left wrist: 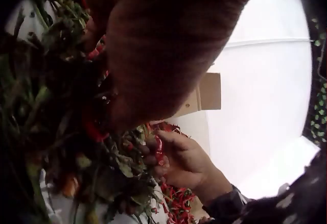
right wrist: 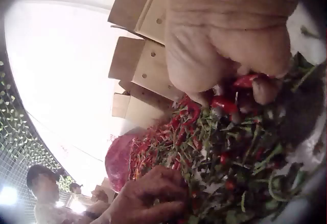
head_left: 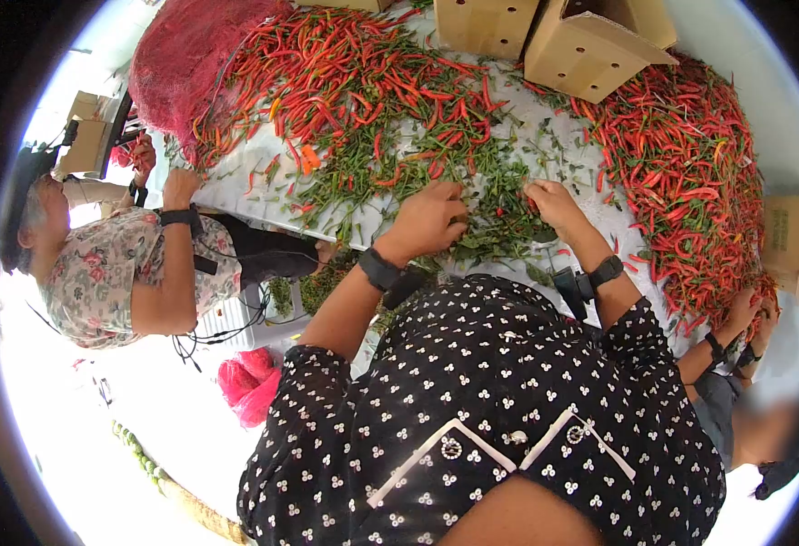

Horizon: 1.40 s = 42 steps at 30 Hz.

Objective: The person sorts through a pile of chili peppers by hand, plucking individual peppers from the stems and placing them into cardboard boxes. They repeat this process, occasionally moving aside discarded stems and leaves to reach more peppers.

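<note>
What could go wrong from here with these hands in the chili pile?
1. Missed chilies: red pieces lie mixed among the green stems and leaves, so some could be overlooked.
2. Dropped chili: the right hand holds a red chili just above that greenery; it might slip back in.
3. Spill: the greenery lies close to the patterned black top, so leaning in could brush some off the table.

On the counter (head_left: 236, 193), a mesh sack (head_left: 181, 73) lies left of a chilli heap (head_left: 354, 82); cartons (head_left: 590, 59) stand at the back, a second heap (head_left: 690, 164) right of them. Stems (head_left: 497, 226) lie in front, between the hands (head_left: 428, 220).
</note>
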Tool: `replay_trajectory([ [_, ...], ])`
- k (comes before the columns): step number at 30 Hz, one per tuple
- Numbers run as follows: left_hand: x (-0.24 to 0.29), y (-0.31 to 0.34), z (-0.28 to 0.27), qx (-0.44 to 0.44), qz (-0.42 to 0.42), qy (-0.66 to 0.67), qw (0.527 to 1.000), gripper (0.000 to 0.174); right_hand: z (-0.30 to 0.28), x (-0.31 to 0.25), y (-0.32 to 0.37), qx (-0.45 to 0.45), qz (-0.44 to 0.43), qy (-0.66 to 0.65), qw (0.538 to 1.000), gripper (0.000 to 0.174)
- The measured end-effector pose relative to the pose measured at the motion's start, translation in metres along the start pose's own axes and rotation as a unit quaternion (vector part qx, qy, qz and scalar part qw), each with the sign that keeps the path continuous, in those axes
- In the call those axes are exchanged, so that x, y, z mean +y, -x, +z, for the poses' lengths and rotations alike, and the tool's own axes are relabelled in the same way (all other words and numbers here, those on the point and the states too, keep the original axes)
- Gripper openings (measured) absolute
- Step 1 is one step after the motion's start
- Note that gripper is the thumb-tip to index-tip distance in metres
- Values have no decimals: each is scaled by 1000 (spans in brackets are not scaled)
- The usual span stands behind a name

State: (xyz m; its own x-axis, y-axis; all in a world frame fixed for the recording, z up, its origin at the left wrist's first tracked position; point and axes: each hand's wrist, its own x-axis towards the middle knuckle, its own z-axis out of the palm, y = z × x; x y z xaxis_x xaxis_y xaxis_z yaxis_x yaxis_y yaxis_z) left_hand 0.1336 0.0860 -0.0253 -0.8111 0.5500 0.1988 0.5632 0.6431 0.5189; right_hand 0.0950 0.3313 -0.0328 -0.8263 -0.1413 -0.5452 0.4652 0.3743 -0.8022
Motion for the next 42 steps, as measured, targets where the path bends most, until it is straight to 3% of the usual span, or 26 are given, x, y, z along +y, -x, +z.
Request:
replay_trajectory([
  [1,-2,7,-5,3,1,11,1000,17,2,-4,3,-14,33,-32,999,26],
  [2,-3,13,-9,6,2,22,1000,15,10,-5,8,-71,-9,-94,993,26],
  [7,-12,20,-14,20,-76,1,997,13,61,-16,21,-169,30,-72,983,21],
  [9,-13,11,-14,98,-138,20,985,13,65,-19,26,-208,28,-94,973,20],
  [11,-19,2,-13,115,-144,-19,983,15,63,-19,26,-269,43,-110,956,17],
  [15,-27,-15,-2,124,-159,-150,968,25,38,-15,23,-231,20,-161,959,17],
  [17,-28,-19,4,122,-172,-157,965,29,30,-15,23,-132,25,-213,968,16],
  [19,-30,-23,13,121,-187,-167,960,33,30,-17,25,-116,26,-219,969,16],
  [21,-31,-28,16,77,-232,-176,954,31,29,-21,26,-82,29,-238,967,17],
  [25,-25,-26,11,16,-227,-145,963,29,26,-14,8,-95,-7,-168,981,18],
  [30,-14,-27,1,67,-226,107,966,28,33,-28,-1,-88,-35,-158,983,29],
  [33,-7,-34,-3,41,-238,200,950,26,36,-42,-6,-110,-57,-164,979,33],
  [38,-5,-45,-8,70,-165,278,944,20,29,-51,-15,-93,-62,-242,964,27],
  [40,-3,-46,-17,57,-268,448,851,15,19,-48,-27,-102,-53,-328,938,20],
  [42,-9,-47,-13,63,-272,486,828,15,13,-45,-31,-109,-48,-334,935,20],
])
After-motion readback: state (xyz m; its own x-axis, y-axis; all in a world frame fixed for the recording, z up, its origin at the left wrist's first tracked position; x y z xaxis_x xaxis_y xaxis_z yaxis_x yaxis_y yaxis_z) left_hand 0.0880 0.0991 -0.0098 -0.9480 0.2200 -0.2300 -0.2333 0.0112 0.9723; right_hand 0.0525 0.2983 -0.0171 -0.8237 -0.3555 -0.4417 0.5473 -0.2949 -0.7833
